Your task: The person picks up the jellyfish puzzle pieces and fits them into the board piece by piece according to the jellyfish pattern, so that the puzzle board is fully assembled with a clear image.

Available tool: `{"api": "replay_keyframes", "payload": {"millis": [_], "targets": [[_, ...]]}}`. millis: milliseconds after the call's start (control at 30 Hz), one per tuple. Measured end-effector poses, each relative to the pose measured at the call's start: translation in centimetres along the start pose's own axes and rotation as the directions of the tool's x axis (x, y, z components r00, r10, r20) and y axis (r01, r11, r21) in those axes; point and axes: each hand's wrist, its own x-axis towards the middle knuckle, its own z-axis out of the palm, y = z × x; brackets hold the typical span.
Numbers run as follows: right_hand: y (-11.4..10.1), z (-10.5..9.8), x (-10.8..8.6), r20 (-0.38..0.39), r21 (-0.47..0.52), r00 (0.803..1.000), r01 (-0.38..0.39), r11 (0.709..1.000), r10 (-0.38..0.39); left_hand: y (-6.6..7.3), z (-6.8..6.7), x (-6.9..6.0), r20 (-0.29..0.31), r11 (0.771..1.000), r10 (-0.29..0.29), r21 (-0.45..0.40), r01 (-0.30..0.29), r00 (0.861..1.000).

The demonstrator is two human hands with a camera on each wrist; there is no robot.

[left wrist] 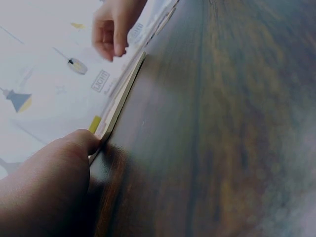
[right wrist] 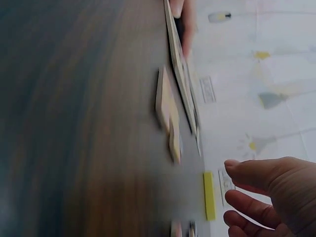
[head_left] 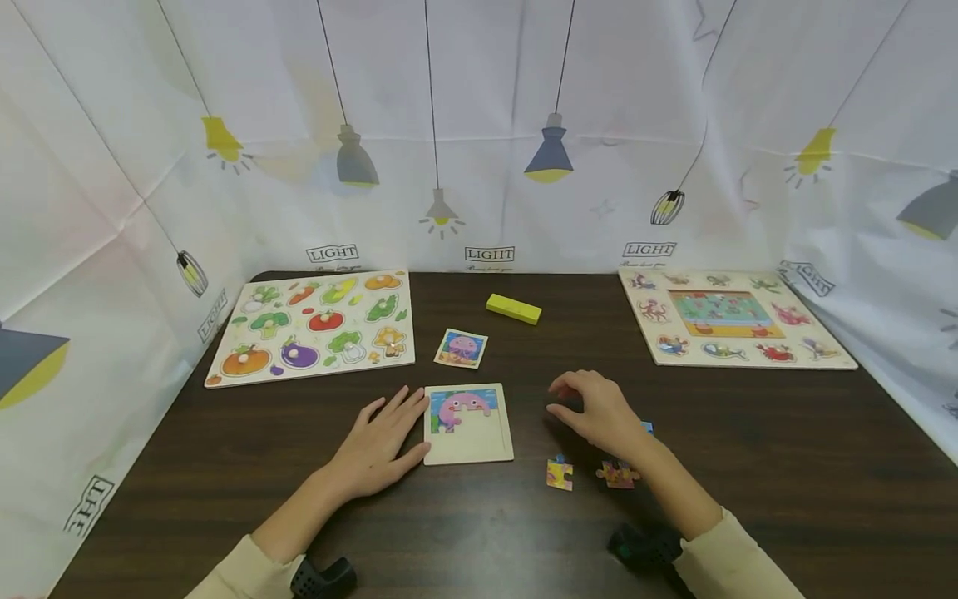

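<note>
the square pale-wood puzzle tray (head_left: 475, 447), pink-and-blue jigsaw pieces (head_left: 449, 409) filling its far-left corner, lies between the side edges of the dark wooden table (head_left: 456, 537) — the left hand (head_left: 380, 451), fingers spread, touches the tray's left edge, seemingly steadying it. the right hand (head_left: 604, 413), thumb parted from fingers, empty, hovers off its right edge near loose multicoloured pieces (head_left: 558, 477), probably laid for reach.

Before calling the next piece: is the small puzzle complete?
No, the small puzzle is bare across its lower part, and loose pieces lie right of it.
</note>
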Motion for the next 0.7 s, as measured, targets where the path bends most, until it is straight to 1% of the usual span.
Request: {"api": "replay_keyframes", "payload": {"millis": [167, 300, 533, 700], "targets": [[1.1, -1.0, -1.0, 0.003, -0.006, 0.999, -0.043, 0.999, 0.043, 0.0, -0.1, -0.1, -0.003, 1.000, 0.000, -0.006, -0.001, 1.000], [1.9, -1.6, -1.6, 0.006, -0.007, 0.998, -0.057, 0.998, 0.057, 0.0, -0.1, -0.1, -0.013, 1.000, 0.003, -0.008, -0.003, 1.000], [3.2, -1.7, -2.8, -0.004, -0.041, 0.995, -0.096, 0.995, 0.096, 0.0, -0.1, -0.1, -0.052, 0.999, 0.038, 0.013, -0.038, 0.998], [4.0, -1.6, -3.3, 0.042, -0.047, 0.993, -0.110, 0.993, 0.112, 0.1, 0.0, -0.1, -0.044, 0.999, 0.032, 0.006, -0.032, 0.999]]}}
